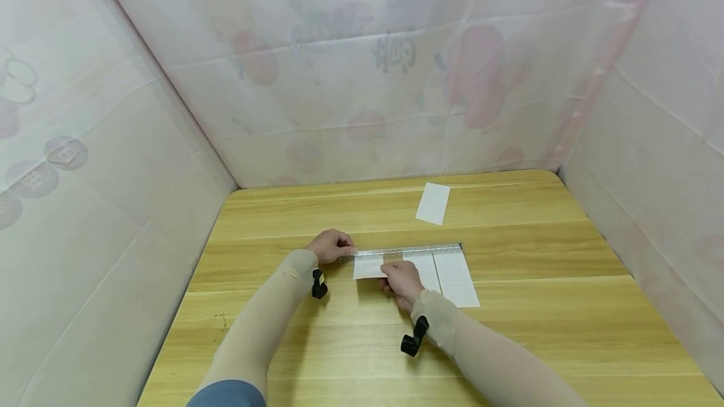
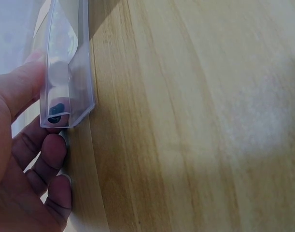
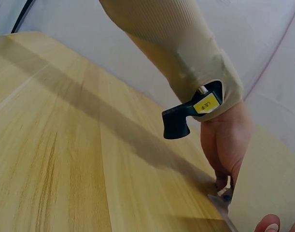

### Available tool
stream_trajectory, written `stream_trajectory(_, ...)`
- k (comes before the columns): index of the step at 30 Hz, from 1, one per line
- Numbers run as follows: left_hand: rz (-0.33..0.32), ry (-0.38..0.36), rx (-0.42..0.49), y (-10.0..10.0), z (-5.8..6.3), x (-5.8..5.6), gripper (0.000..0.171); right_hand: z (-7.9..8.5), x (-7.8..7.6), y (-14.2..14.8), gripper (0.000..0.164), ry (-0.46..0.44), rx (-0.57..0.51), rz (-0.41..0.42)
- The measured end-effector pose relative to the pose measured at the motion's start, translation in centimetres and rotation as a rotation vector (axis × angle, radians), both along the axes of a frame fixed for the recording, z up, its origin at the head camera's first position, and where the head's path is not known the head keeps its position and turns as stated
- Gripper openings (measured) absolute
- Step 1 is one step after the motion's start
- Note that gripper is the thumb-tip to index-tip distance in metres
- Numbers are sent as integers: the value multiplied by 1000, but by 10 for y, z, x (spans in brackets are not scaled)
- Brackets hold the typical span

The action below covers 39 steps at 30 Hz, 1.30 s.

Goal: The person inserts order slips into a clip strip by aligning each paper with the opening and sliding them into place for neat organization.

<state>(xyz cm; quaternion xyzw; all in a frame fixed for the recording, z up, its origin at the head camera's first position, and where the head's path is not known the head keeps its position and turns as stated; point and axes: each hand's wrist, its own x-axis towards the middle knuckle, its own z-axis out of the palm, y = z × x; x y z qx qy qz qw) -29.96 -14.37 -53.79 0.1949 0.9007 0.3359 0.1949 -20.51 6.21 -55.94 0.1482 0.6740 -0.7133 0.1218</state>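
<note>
My left hand (image 1: 330,245) pinches the left end of a long clear plastic label holder strip (image 1: 430,250) between thumb and forefinger. In the left wrist view, the strip (image 2: 82,72) shows a folded, see-through end with a dark mark at the tip. My right hand (image 1: 404,280) pinches a white paper card (image 1: 369,267) by its right side, and the card's top edge meets the strip. Further right, two more white cards, one (image 1: 423,267) partly behind my right hand and another (image 1: 457,278) at the strip's right end, hang down from it side by side.
A loose white card (image 1: 433,203) lies near the back edge of the wooden table (image 1: 537,344). Pale printed cloth (image 1: 362,80) walls in the back and both sides. Black camera mounts (image 1: 415,336) sit on both wrists.
</note>
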Motion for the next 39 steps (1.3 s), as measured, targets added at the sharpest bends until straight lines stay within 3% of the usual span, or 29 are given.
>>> stream_trajectory(39, -9, 15, -15, 0, -1, -1, 14, 0, -1, 13, 20, -25, 8, -28)
